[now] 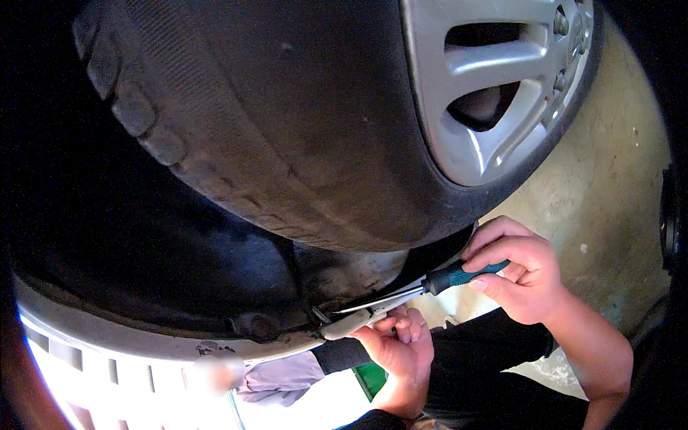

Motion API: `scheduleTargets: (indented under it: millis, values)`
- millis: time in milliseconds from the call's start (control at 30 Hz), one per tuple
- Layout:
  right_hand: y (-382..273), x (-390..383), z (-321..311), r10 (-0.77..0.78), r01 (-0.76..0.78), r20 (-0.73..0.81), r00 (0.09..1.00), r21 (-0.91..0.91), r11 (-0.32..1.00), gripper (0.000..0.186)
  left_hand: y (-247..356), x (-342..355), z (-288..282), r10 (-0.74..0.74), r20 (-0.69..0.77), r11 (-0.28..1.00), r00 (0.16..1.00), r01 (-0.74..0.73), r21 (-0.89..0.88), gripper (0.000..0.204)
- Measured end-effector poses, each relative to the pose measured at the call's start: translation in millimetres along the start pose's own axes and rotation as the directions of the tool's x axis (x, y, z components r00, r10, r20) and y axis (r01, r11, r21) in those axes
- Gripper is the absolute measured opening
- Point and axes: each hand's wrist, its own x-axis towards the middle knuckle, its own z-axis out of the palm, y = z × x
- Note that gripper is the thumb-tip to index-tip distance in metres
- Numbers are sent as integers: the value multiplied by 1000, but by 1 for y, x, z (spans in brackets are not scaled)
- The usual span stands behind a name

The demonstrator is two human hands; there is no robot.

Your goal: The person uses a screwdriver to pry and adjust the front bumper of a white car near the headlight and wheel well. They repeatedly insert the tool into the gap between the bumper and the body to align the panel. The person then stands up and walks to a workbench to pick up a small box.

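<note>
My right hand [523, 279] grips a screwdriver [451, 279] with a dark teal-and-black handle, its metal shaft angled left toward the lower edge of the black wheel-arch liner [215, 272]. The screwdriver's tip is hard to make out among the dark parts there. My left hand [398, 358] is just below the shaft, its thumb and curled fingers on a pale trim piece [344, 326] at the arch's edge. Above both hands is a large black tyre [301, 143] on a silver spoked wheel [502, 57].
A curved body edge [143, 347] runs along the lower left. Beyond it another person [279, 376] in a light lilac top is partly visible, near a green object [369, 380] and bright light. Concrete floor [609, 179] shows at the right, with dark clothed legs [473, 358] below my hands.
</note>
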Motion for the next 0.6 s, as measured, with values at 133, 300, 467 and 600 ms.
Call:
scheduleTargets:
  millis: [133,300,467,600]
  values:
    - [-3,4,-2,-23,22,-17,1000,-76,997,17,-2,3,-2,27,25,999,999,-28,33,61]
    - [-12,10,0,66,-65,11,998,-87,994,18,-1,2,-3,41,20,997,999,-42,64,60]
    - [-6,9,3,64,-63,9,998,-66,996,18,-5,8,-15,50,37,998,998,-49,-30,60]
    - [-3,7,1,59,-59,-10,998,-45,997,19,-5,8,-11,48,61,999,997,-47,-4,60]
